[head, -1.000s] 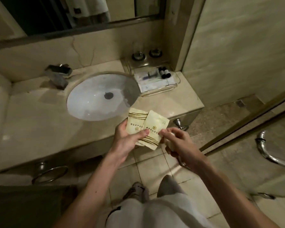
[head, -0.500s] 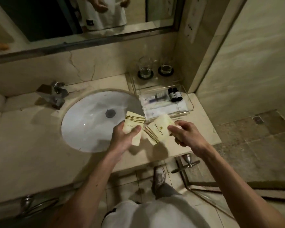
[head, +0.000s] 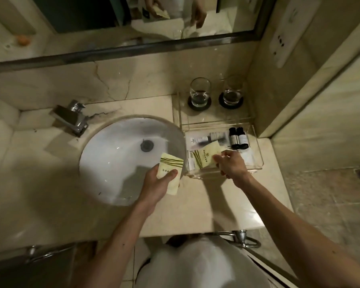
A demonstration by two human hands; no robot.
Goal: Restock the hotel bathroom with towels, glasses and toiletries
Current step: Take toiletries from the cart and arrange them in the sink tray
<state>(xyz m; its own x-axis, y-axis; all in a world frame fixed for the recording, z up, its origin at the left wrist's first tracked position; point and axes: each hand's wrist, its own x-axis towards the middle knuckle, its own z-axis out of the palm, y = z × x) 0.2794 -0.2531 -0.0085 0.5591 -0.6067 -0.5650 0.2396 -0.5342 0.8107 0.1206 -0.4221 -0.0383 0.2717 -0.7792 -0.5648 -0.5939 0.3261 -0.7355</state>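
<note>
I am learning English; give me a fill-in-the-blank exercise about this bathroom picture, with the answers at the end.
1. The right hand holds a yellow sachet over the clear ____.
2. The left hand holds a second sachet above the white ____.
3. Each of the glasses stands on a dark round ____.
4. Beyond the right hand are ____ small dark bottles.
Missing words: tray; sink; coaster; two.

Print on the left sachet (head: 171,165) and right sachet (head: 205,155) is unreadable.
</note>
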